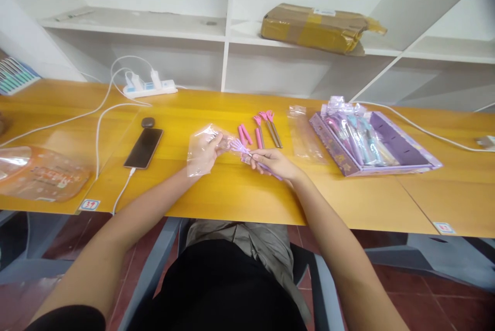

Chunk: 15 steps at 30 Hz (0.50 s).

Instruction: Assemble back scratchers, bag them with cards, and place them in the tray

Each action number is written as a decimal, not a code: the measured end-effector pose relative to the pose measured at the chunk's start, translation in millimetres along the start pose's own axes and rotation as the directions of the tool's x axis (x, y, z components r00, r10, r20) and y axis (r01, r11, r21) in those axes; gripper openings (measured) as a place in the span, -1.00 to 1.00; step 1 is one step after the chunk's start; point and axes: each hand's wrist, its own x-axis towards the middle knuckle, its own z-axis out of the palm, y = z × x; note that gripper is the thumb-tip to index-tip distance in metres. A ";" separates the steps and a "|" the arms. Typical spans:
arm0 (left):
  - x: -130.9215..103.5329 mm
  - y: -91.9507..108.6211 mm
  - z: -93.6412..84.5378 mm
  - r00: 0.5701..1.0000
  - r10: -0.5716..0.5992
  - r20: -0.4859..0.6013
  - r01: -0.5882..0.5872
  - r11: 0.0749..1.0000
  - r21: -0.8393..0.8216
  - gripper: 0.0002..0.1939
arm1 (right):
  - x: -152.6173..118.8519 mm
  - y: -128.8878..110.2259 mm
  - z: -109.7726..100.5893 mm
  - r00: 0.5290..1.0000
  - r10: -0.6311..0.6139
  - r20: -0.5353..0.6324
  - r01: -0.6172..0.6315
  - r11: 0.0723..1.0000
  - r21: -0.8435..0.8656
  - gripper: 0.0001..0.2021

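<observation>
My left hand (211, 151) is closed on a clear plastic bag (198, 154), which drapes over the hand and wrist. In my right hand (273, 162) is a purple back scratcher (238, 146), its small hand-shaped head pointing left toward the bag's opening. The two hands are close together above the table. Just beyond them lie several pink back scratchers (269, 117) with metal rods, and loose pink handle tubes (245, 135). To the right of these rests a flat clear bag (305, 135).
A purple box (402, 168) holding bagged items stands on the right. On the left are a phone (144, 148) on a cable, a black earbud case (147, 122), a power strip (150, 88) and an orange pouch (50, 176). A taped carton (309, 27) sits on the shelf.
</observation>
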 end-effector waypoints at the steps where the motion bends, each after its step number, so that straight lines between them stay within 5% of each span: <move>1: -0.3 -1.3 0.1 1.000 -0.001 0.025 0.001 1.000 0.001 -0.67 | 0.4 0.9 -0.3 1.000 -0.001 0.003 0.001 1.000 0.001 -0.52; 11: -7.8 -22.1 -0.3 0.977 -0.092 0.194 0.072 0.991 0.109 -0.53 | 5.6 9.3 6.7 0.999 0.024 -0.049 -0.020 0.996 0.087 -0.18; 15: -0.1 -19.5 -0.9 0.993 -0.062 0.100 0.054 0.996 0.076 -0.56 | 4.1 6.2 2.9 0.999 0.017 -0.052 -0.012 0.997 0.080 -0.28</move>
